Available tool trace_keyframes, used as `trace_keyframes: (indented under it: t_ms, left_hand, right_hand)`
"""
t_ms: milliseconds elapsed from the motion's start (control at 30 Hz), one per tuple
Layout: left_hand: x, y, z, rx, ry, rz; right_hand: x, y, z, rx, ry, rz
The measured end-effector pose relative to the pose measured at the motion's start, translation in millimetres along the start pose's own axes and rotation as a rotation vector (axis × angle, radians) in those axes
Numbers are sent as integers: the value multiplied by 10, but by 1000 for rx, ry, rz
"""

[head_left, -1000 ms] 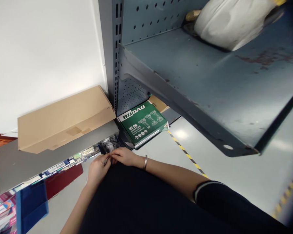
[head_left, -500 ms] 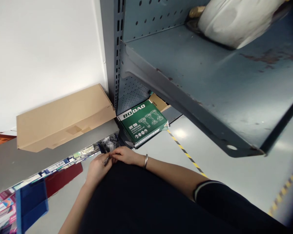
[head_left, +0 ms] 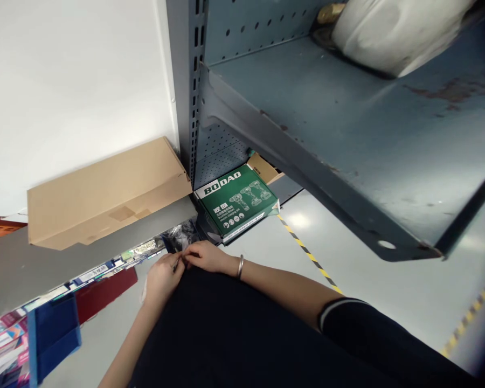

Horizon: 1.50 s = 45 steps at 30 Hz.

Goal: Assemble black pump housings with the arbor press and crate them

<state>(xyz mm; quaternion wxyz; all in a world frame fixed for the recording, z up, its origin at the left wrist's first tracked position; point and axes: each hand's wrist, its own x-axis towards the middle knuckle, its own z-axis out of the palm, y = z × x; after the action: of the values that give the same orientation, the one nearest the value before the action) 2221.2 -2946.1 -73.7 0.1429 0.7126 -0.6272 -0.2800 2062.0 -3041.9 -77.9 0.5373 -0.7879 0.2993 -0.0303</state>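
I can see the left hand (head_left: 161,276) and right hand (head_left: 207,256) close together before the torso (head_left: 234,334), fingers curled, fingertips meeting. The left forearm (head_left: 130,337) angles up from below; the right forearm (head_left: 281,281) slants across, wrist nearly straight.

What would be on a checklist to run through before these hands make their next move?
1. Both hands in view: ok. The left hand and right hand both show.
2. Hands apart from each other: not ok. They meet at the fingertips.
3. What is between the fingers: cannot tell. The fingers mostly hide it.
4. Bracelet clear of the boxes: ok. It sits on the right wrist, apart from them.
5. Green box printed side up: ok. The brand and drill pictures face up.
6. Brown box apart from the hands: ok. It lies beyond them, to the left.
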Motion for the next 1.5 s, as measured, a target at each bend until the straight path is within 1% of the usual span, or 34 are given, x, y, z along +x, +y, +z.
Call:
trace_keyframes:
  t_ms: [133,200,267,367,500,600,700,733,767,800,867,900,933,967,1033,1100,1167,1233,1267,1300,1367,1433,1500]
  left_hand:
    - [-49,-9,4,78,90,-121]
    - [-80,-17,-13,114,145,-186]
    - [-97,-6,-32,137,173,-216]
    - [-84,54,-50,150,154,-185]
    - [-51,139,-46,157,131,-117]
    - [-75,149,-38,158,177,-142]
    - [-116,143,-42,133,223,-190]
    - [-121,146,-51,114,226,-198]
    - [-119,151,-64,89,222,-199]
    - [-108,158,-83,57,215,-197]
    - [-64,173,-139,-18,199,-186]
    - [-36,180,-176,-59,192,-182]
    - [-5,186,-218,-100,184,-179]
    - [24,192,-263,-140,175,-176]
    - [74,209,-355,-220,146,-164]
    - [111,239,-437,-298,105,-141]
    - [141,277,-501,-383,59,-120]
    - [171,296,-548,-487,25,-118]
    - [184,286,-567,-544,24,-128]
    - [194,258,-585,-600,35,-145]
    - [192,144,-618,-692,94,-191]
    - [152,-26,-638,-750,148,-235]
    - [78,-196,-628,-792,137,-252]
  right_hand:
    - [-43,-4,-20,-30,35,3]
    - [-76,-4,-33,-45,72,32]
    - [-104,-18,-40,-70,124,72]
    - [-112,-68,-24,-113,186,107]
    - [-65,-106,26,-187,232,132]
    - [-53,-88,22,-276,261,157]
    - [-93,-119,-46,-373,299,135]
    - [-112,-152,-77,-406,302,98]
    - [-132,-192,-106,-445,288,23]
    - [-148,-237,-131,-489,251,-90]
    - [-164,-316,-162,-570,153,-361]
    - [-161,-341,-167,-599,113,-472]
    - [-151,-353,-165,-618,91,-541]
    - [-135,-350,-160,-630,87,-561]
    - [-88,-315,-151,-681,82,-554]
    - [-33,-274,-163,-729,37,-561]
    - [19,-263,-208,-654,-44,-549]
    - [58,-296,-283,-502,-123,-513]
    - [72,-323,-325,-457,-147,-501]
    - [80,-352,-366,-387,-143,-473]
    - [82,-394,-433,-170,-63,-371]
    - [71,-398,-469,117,52,-220]
    - [55,-361,-476,348,123,-104]
